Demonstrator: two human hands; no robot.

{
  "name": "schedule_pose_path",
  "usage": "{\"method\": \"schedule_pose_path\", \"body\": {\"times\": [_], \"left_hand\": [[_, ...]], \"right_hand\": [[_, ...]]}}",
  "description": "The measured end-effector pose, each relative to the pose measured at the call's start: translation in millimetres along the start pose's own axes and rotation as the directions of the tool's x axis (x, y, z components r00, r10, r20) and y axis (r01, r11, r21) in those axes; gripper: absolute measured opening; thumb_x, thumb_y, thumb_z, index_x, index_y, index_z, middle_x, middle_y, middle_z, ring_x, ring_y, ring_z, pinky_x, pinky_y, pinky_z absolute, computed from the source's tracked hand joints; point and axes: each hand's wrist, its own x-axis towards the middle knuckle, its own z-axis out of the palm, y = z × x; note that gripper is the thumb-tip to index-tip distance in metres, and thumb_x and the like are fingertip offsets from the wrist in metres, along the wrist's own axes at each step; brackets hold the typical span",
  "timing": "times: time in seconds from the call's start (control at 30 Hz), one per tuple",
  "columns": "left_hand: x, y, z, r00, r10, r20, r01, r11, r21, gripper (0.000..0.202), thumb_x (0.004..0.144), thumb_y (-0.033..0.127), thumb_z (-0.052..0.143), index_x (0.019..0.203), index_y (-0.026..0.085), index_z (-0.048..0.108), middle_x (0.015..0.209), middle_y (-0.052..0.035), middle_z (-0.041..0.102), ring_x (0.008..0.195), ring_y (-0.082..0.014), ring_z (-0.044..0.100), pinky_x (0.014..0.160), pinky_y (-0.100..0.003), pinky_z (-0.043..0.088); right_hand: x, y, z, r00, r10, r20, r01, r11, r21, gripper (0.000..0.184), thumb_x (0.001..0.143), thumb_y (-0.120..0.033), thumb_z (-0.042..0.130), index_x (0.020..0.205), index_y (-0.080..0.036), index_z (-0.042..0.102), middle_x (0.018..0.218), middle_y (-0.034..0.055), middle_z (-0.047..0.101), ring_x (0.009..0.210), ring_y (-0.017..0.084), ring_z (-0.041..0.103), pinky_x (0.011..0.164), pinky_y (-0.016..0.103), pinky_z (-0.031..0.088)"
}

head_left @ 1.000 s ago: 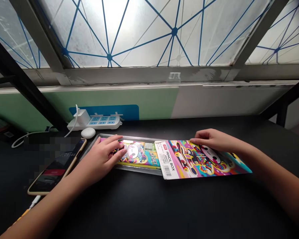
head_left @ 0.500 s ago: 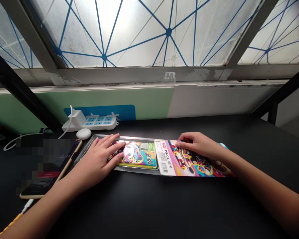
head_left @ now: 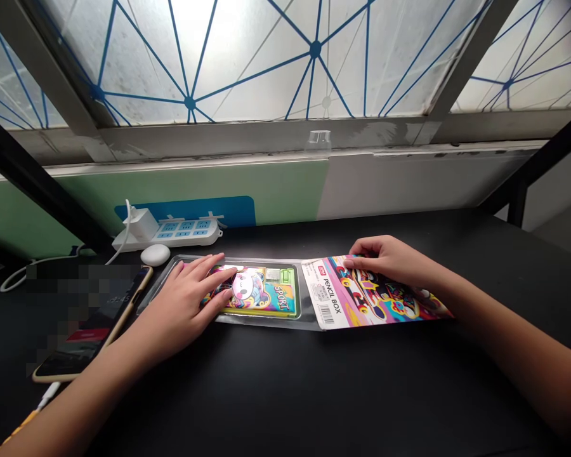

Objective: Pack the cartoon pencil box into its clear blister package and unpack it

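Note:
A colourful pencil box [head_left: 266,295] lies in a clear plastic pack [head_left: 238,320] on the black desk [head_left: 285,393]. My left hand [head_left: 190,295] rests flat on the box's left half, fingers stretched out. To the right lies a printed card sleeve marked "PENCIL BOX" [head_left: 356,298], its left end overlapping the clear pack's right edge. My right hand [head_left: 385,260] lies on the sleeve's upper part, fingers curled on its far edge.
A phone [head_left: 92,330] with a cable lies at the left. Behind it sit a white earbud case [head_left: 155,254] and a white power strip with a charger [head_left: 166,231] against the green wall panel. A black frame leg [head_left: 516,203] stands at the right.
My right hand slid left along the card sleeve and then drew it slightly away from the box. The view shifted a little. My left hand stayed on the pencil box.

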Motion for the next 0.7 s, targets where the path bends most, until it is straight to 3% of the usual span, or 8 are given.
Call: {"method": "schedule_pose_path", "body": {"times": [0.23, 0.4, 0.6, 0.7], "left_hand": [[-4, 24, -10.3, 0.995, -0.064, 0.072, 0.075, 0.985, -0.157, 0.055, 0.098, 0.062, 0.044, 0.142, 0.033, 0.059, 0.163, -0.007, 0.041, 0.152, -0.0372, 0.03, 0.12, -0.068, 0.022], [-9, 35, -16.4, 0.994, -0.068, 0.082, 0.095, 0.915, -0.392, 0.048, 0.097, 0.061, 0.05, 0.134, 0.035, 0.065, 0.159, -0.0051, 0.046, 0.149, -0.0356, 0.037, 0.118, -0.058, 0.036], [-13, 46, -19.7, 0.992, -0.129, -0.009, 0.086, 0.708, -0.701, 0.035, 0.094, 0.056, 0.059, 0.113, 0.032, 0.075, 0.148, -0.0053, 0.059, 0.135, -0.0383, 0.055, 0.108, -0.05, 0.05], [-10, 37, -21.0, 0.953, -0.255, -0.165, 0.014, 0.579, -0.815, 0.029, 0.097, 0.049, 0.058, 0.105, 0.028, 0.075, 0.143, -0.006, 0.062, 0.134, -0.0357, 0.056, 0.108, -0.048, 0.05]], "right_hand": [[-2, -9, 22, 1.0, -0.004, -0.017, 0.004, 1.0, 0.021, 0.045, 0.081, -0.068, 0.067, 0.082, -0.023, 0.069, 0.076, 0.0001, 0.07, 0.067, 0.017, 0.056, 0.057, 0.028, 0.04], [-4, -16, 31, 1.0, 0.019, -0.003, -0.018, 0.999, 0.041, 0.042, 0.081, -0.065, 0.068, 0.081, -0.023, 0.067, 0.072, -0.0008, 0.066, 0.064, 0.016, 0.053, 0.055, 0.028, 0.038], [-9, -23, 38, 1.0, -0.023, -0.01, 0.023, 1.0, 0.01, 0.045, 0.082, -0.068, 0.064, 0.083, -0.023, 0.067, 0.076, 0.0007, 0.067, 0.066, 0.017, 0.055, 0.056, 0.028, 0.04], [-5, -14, 31, 0.999, -0.017, 0.028, 0.017, 1.0, 0.014, 0.046, 0.082, -0.069, 0.064, 0.083, -0.023, 0.067, 0.077, 0.0015, 0.068, 0.066, 0.017, 0.055, 0.056, 0.029, 0.041]]}}
